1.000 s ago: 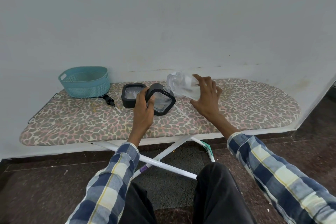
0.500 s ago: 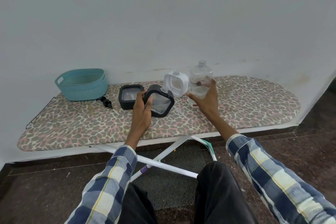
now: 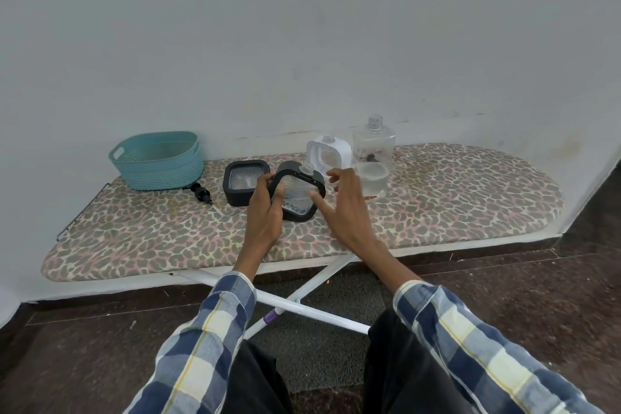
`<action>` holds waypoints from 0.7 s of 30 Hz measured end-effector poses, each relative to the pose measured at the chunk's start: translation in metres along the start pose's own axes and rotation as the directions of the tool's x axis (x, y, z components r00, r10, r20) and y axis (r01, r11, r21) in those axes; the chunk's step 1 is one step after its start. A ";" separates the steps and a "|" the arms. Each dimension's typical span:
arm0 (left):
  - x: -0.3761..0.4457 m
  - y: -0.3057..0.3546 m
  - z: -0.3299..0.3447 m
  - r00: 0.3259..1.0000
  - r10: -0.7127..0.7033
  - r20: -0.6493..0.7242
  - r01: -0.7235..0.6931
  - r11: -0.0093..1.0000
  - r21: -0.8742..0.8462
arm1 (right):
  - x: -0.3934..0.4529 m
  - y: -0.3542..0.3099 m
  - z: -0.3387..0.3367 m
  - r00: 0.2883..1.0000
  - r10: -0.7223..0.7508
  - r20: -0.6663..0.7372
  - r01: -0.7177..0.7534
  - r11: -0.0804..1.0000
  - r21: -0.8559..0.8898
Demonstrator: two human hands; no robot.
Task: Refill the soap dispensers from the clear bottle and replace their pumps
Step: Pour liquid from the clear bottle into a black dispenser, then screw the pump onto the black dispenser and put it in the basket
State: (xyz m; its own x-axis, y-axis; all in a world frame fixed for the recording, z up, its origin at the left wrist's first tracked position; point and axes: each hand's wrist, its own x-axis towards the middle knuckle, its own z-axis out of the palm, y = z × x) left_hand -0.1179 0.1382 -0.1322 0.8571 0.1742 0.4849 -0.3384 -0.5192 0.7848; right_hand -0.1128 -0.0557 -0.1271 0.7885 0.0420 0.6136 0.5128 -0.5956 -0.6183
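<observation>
**Pump lies left, dispenser tilted in hand**

Against the pale wall, on the ironing board (image 3: 437, 212), your left hand (image 3: 265, 212) grips the black dispenser (image 3: 297, 191), neck tilted up-right. Your right hand (image 3: 346, 208) hovers beside it, fingers relaxed. Its pump (image 3: 201, 193) lies off left, nearer your left hand.

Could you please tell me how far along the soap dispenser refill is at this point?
Done: clear bottle stands upright, uncapped. In hand: left hand grips a tilted black dispenser, neck open; right hand touches it. Left: refit the loose pump; second black dispenser and white dispenser also lack pumps.
</observation>
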 end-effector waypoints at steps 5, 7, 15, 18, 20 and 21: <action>0.000 0.001 -0.001 0.990 -0.071 -0.123 0.072 0.997 0.001 | 0.010 -0.025 0.038 0.988 0.152 0.013 -0.152 0.978 0.142; -0.001 0.001 -0.002 0.979 -0.095 -0.183 0.091 0.995 -0.027 | 0.012 -0.028 0.046 0.986 0.168 0.017 -0.169 0.974 0.153; 0.006 0.006 -0.006 0.919 -0.104 -0.380 0.091 0.994 -0.053 | 0.011 -0.022 0.047 0.987 0.091 0.132 -0.123 0.959 0.257; 0.008 0.004 -0.013 0.846 -0.228 -0.483 0.203 0.974 -0.103 | 0.008 -0.019 0.048 0.988 0.047 0.148 -0.083 0.966 0.243; 0.011 0.005 -0.023 0.818 -0.257 -0.515 0.267 0.962 -0.055 | 0.008 -0.019 0.048 0.985 0.043 0.165 -0.082 0.967 0.241; 0.014 0.004 -0.029 0.815 -0.254 -0.521 0.300 0.954 0.003 | 0.009 -0.018 0.048 0.985 0.041 0.171 -0.082 0.967 0.243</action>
State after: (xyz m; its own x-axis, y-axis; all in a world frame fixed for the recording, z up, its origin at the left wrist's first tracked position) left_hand -0.1184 0.1633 -0.1111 0.5818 0.7101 0.3966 -0.0648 -0.4456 0.8929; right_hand -0.0991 -0.0058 -0.1340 0.8550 0.1540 0.4952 0.5136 -0.3843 -0.7672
